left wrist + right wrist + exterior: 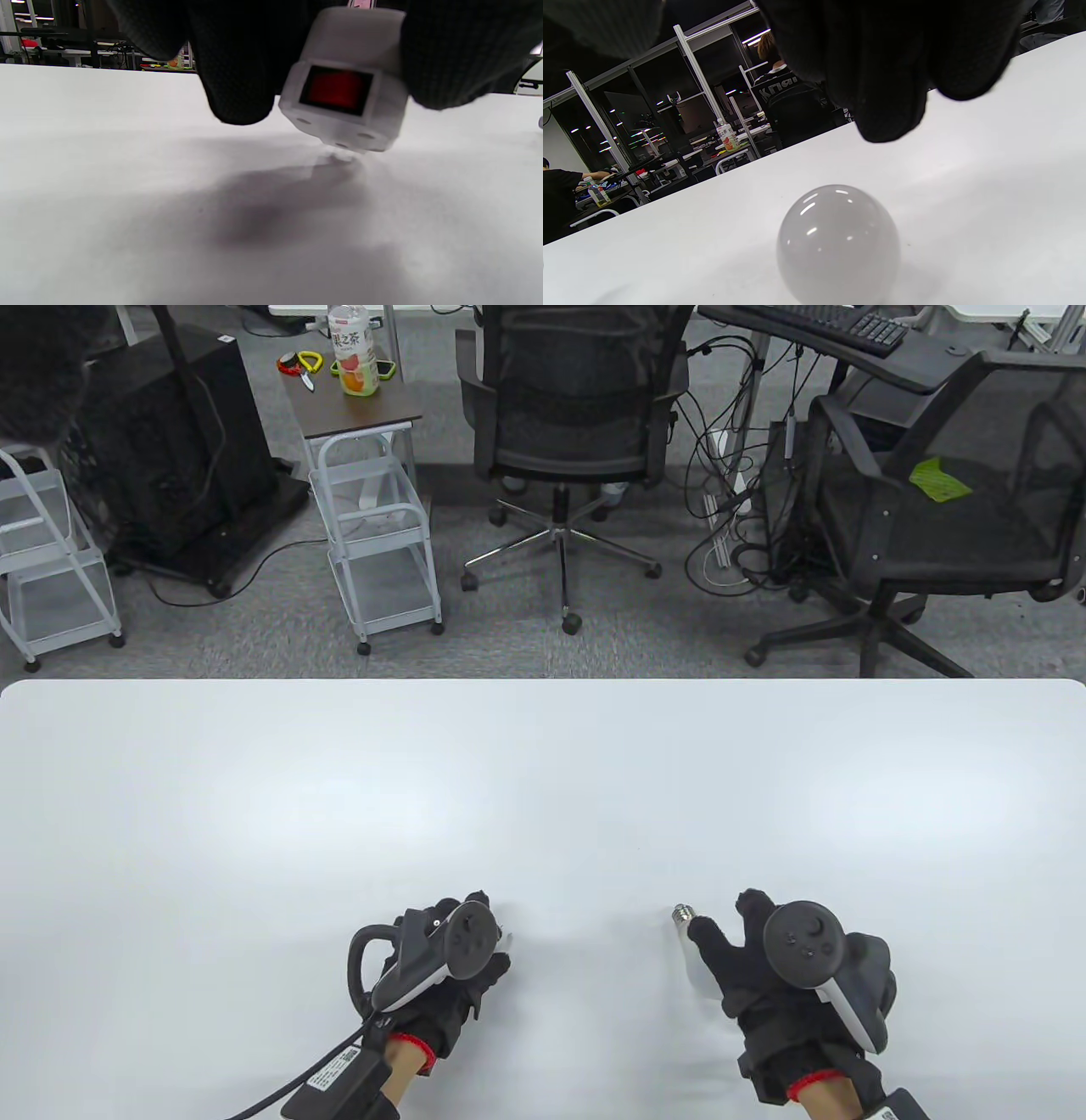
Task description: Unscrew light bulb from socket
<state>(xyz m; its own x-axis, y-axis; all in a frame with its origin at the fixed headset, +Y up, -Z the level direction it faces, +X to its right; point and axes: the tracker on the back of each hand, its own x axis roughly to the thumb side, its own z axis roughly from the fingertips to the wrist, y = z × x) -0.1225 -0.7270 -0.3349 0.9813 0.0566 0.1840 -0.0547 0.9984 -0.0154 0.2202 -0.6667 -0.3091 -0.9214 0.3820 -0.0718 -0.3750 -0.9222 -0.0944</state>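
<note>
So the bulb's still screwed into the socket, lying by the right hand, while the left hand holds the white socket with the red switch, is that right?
Not quite. The bulb is already out: the table view shows its bare metal screw base, lying by the right hand. The left hand does hold the white socket with the red switch, apart from it.

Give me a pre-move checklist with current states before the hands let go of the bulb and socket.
1. Frosted white light bulb out of the socket: ok, its metal screw base is bare.
2. Bulb resting on the white table: ok.
3. Right hand gripping the bulb: cannot tell; fingers hover above it in the wrist view.
4. Left hand holds the white socket block with red switch: ok.
5. Socket set flat on the table: not ok, tilted on one corner.
</note>
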